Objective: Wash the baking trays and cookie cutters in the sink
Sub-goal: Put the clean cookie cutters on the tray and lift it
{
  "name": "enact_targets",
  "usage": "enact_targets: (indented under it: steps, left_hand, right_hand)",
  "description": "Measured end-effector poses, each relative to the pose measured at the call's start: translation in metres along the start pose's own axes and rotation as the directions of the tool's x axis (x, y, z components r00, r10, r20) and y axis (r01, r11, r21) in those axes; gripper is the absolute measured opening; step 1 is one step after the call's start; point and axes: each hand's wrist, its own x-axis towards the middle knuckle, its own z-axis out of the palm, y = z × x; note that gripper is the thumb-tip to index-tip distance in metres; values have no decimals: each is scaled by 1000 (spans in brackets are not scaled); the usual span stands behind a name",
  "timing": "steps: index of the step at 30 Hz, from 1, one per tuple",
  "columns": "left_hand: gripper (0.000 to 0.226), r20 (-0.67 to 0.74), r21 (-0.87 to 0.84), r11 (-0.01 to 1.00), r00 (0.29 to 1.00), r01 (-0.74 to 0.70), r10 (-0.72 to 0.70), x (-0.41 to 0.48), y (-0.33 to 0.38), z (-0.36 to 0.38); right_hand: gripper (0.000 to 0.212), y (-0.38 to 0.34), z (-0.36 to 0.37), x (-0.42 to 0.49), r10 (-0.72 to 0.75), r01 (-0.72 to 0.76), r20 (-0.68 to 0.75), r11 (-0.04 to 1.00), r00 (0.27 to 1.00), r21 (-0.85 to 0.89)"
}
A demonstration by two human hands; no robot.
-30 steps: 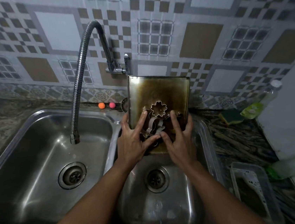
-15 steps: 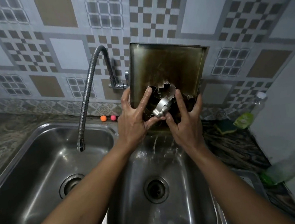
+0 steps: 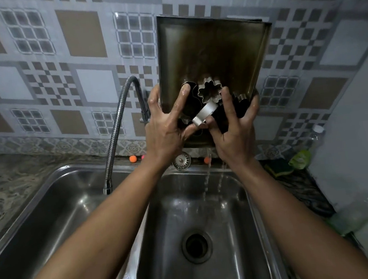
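One baking tray (image 3: 212, 51), dark and stained, held tilted nearly upright above the right basin (image 3: 200, 229) of a two-basin steel sink; its top edge stands in front of the tiled wall (image 3: 90, 46). Water runs off the tray's lower edge in two thin streams (image 3: 207, 180) into that basin. Cookie cutters sit against the lower part of the tray face: one flower-shaped cutter (image 3: 209, 88) clearly seen, one plain metal band cutter (image 3: 205, 113) below it, and at least two more partly hidden under the fingers; exact count cannot be told. Left hand (image 3: 165, 127) grips the tray's left edge, fingers spread over the cutters, thumb touching the band cutter. Right hand (image 3: 235, 131) curls round the tray's lower right corner, fingers pressing cutters against the tray. Both hands wet. One flexible faucet hose (image 3: 118, 133) arcs down over the left basin (image 3: 50, 223). One loose drain strainer (image 3: 181, 160) on the sink's back ledge, with three small orange-pink balls (image 3: 133, 159) along it. One green sponge (image 3: 278, 167) and two plastic bottles (image 3: 365, 210) on the counter at right.
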Motion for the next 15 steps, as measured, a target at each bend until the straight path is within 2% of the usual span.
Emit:
enact_targets:
  steps: [8,15]
  left_hand:
    - [89,-36,43,997,998,-58,59,20,12,-28]
    - [88,-75,28,995,992,-95,97,40,24,-47]
  right_hand:
    - [66,-19,-18,12,-26,32,-102,998,994,56]
    - [68,-31,-36,32,-83,92,-194,995,977,35]
